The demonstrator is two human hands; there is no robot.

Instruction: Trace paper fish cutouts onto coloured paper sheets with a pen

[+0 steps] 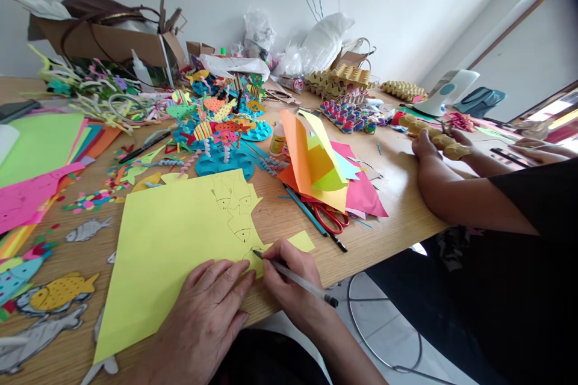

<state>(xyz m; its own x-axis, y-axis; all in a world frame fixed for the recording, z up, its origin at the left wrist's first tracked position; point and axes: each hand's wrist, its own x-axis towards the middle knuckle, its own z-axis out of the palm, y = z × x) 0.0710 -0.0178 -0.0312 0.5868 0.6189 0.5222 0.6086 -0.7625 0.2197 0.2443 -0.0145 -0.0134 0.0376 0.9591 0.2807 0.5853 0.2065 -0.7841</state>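
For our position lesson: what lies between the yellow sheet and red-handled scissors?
In the head view, pencils and bare tabletop lie between the yellow sheet and scissors.

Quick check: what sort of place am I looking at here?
Likely a craft workroom: a yellow sheet bears drawn fish shapes, colourful fish cut-outs stand on blue bases, and red-handled scissors lie close by.
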